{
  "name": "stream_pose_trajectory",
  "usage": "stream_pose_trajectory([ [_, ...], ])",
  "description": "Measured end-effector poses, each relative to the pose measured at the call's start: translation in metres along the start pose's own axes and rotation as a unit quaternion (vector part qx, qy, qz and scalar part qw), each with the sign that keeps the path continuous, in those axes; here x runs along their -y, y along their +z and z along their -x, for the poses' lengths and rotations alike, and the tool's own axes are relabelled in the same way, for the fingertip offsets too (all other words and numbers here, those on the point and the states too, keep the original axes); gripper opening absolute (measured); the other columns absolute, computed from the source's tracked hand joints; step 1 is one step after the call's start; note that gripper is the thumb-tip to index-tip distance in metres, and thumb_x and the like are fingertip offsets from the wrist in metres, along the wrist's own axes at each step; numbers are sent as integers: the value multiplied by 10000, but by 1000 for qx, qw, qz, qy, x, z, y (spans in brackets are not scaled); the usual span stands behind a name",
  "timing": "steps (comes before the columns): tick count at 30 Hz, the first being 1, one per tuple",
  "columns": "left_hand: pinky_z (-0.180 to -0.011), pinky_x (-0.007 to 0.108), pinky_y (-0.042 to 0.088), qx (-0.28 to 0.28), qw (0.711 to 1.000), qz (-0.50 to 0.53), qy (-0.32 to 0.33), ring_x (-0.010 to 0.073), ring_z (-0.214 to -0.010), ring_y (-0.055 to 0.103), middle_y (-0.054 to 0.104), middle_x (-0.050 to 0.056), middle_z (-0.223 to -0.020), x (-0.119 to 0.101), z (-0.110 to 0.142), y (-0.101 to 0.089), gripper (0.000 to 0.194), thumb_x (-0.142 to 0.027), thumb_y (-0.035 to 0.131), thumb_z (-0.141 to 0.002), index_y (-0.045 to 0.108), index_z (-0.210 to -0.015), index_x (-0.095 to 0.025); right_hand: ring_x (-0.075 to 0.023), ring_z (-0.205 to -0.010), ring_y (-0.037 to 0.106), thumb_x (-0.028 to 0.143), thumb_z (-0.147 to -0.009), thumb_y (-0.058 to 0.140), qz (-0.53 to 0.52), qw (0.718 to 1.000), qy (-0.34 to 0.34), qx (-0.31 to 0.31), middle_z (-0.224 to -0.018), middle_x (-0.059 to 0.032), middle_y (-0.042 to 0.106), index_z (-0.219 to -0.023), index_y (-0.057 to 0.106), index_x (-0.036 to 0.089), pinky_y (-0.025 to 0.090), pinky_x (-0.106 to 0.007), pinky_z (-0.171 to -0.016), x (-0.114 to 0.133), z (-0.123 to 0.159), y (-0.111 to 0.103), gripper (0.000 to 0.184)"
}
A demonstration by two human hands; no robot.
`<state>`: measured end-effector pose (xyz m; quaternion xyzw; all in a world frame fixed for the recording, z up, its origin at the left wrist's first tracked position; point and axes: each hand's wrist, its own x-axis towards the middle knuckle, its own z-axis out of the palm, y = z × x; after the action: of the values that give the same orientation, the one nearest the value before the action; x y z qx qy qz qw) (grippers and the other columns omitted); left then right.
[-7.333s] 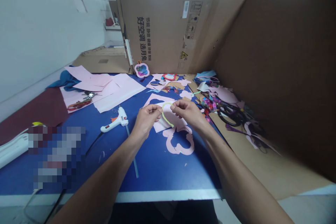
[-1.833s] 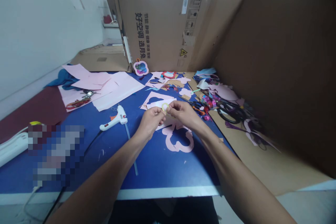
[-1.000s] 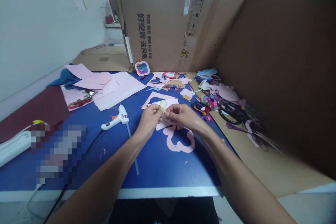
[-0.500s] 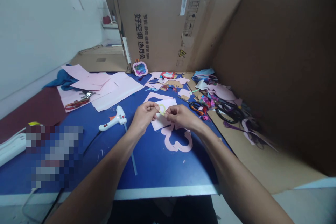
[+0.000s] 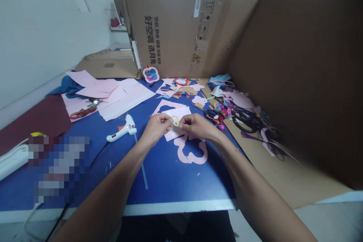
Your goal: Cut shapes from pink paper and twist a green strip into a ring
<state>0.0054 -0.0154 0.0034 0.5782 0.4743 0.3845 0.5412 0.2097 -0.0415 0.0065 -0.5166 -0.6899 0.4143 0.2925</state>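
Between the fingertips of both hands is a small yellow-green ring [image 5: 176,123], its exact kind too small to make out. My left hand [image 5: 155,127] pinches its left side, and my right hand [image 5: 197,124] pinches its right side. Below the hands lies a white paper sheet [image 5: 171,135], partly covered by them. Close to my right wrist, a pink flower-shaped paper outline [image 5: 185,157] rests on the blue table [image 5: 167,187]. Behind the white sheet a pink paper piece with a cut-out [image 5: 166,103] shows in part.
A white glue gun [image 5: 121,133] lies left of my hands, near a thin translucent stick [image 5: 145,177]. Scissors [image 5: 210,114] and a heap of scraps [image 5: 241,100] are on the right. Pink sheets [image 5: 124,100] lie back left. Cardboard walls [image 5: 176,26] stand behind and at right.
My left fingers have shifted slightly on the ring, and the ring's tilt has changed a little. Both hands stay in nearly the same place.
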Motion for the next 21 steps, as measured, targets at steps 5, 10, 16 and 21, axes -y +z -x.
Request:
stream_pose_trajectory([
  [5,-540,233,433,-7,999,29,-32,104,-545,563,734,63,-729,0,0,-1,117,-257,711,-825,704,-747,-169,-118,-588,466,391,-873,660,-11,1000,-4,-18,-653,27,572,-807,675,178,345,-249,-558,0,-1,-4,223],
  [10,-528,231,437,-56,995,65,-51,104,-544,567,730,69,-720,2,-5,-2,105,-235,728,-814,695,-741,-166,-170,-691,607,516,-912,660,-5,998,-2,-66,-757,-33,693,-855,694,179,429,-276,-631,2,-2,-10,343],
  [16,-519,218,443,-77,991,96,-47,94,-538,571,739,67,-740,5,-8,-4,112,-257,753,-765,695,-749,-163,-189,-744,636,471,-994,568,130,980,6,-153,-818,-49,732,-919,714,199,412,-281,-663,8,1,-17,318],
  [21,-518,218,453,-85,991,96,-43,95,-541,568,726,64,-719,4,-10,-5,151,-287,771,-727,697,-717,-155,-230,-828,669,299,-948,610,273,935,75,-212,-936,-92,769,-1061,754,210,426,-297,-721,11,18,-54,203],
])
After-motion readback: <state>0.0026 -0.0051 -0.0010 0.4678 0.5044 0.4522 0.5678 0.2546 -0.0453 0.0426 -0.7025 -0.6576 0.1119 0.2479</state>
